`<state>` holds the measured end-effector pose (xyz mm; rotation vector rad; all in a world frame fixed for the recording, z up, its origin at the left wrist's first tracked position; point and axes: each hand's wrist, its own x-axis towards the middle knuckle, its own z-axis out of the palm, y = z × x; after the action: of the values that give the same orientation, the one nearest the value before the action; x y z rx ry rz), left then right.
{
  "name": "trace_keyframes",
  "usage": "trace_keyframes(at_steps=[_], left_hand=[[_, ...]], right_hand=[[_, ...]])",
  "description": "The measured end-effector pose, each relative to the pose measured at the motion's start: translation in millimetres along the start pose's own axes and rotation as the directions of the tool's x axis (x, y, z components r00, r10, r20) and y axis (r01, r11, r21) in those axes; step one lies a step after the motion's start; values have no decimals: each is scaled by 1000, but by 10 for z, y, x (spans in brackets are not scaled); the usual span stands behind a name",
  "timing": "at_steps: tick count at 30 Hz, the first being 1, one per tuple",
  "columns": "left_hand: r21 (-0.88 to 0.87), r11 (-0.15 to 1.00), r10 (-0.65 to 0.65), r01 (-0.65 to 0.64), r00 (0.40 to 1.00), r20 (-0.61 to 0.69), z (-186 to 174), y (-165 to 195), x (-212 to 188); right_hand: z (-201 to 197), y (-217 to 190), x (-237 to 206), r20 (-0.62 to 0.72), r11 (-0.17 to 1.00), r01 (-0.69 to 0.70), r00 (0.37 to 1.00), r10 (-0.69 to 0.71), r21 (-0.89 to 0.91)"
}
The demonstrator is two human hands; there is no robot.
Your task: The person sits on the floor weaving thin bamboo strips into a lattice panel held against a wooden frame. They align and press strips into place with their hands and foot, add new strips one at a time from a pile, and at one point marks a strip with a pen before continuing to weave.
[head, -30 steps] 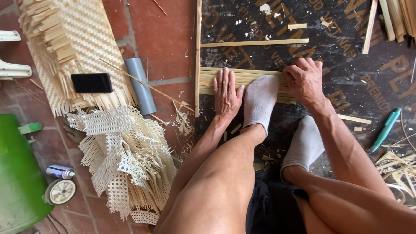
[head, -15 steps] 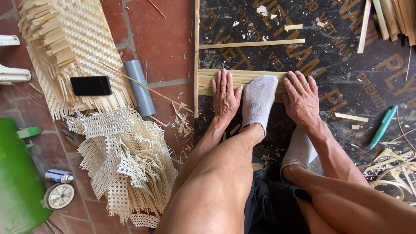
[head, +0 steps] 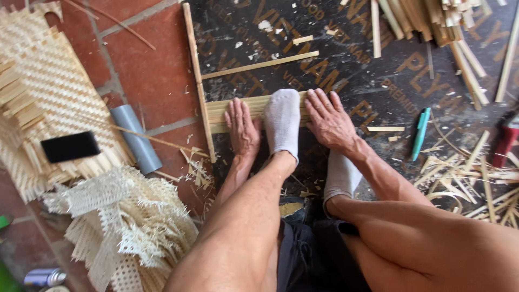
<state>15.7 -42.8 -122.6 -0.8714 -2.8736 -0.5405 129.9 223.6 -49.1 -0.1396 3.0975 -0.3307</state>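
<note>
Woven mats (head: 59, 103) lie stacked at far left on the brick floor (head: 151, 70), a black phone (head: 70, 146) and grey tube (head: 136, 138) resting on them, out of the way. Left hand (head: 241, 130) presses flat, fingers spread, on the bamboo strips (head: 219, 113); a socked foot (head: 283, 123) pins their middle. Right hand (head: 330, 120) likewise lies open, so the strips stay aligned on the black board (head: 346, 59).

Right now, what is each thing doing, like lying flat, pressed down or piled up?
left hand: open, flat on the strips
right hand: open, flat on the strips
bamboo strips: side by side, pinned
socked foot: pressing on the strips
teal pen: lying loose
grey tube: lying on its side
woven mats: stacked
</note>
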Motion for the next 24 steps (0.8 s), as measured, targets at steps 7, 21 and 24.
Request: trace_keyframes(at_steps=[7, 21, 24], left_hand=[[-1, 1000, -27, 27, 999, 25, -32, 50, 26], [-39, 994, -106, 106, 994, 15, -190, 162, 110], [-17, 992, -126, 126, 992, 7, -187, 184, 160]], right_hand=[[-340, 180, 164, -134, 984, -24, 990, 48, 179], [-1015, 1671, 447, 229, 63, -367, 697, 680, 928], [-969, 1545, 261, 339, 5, -402, 779, 527, 916]])
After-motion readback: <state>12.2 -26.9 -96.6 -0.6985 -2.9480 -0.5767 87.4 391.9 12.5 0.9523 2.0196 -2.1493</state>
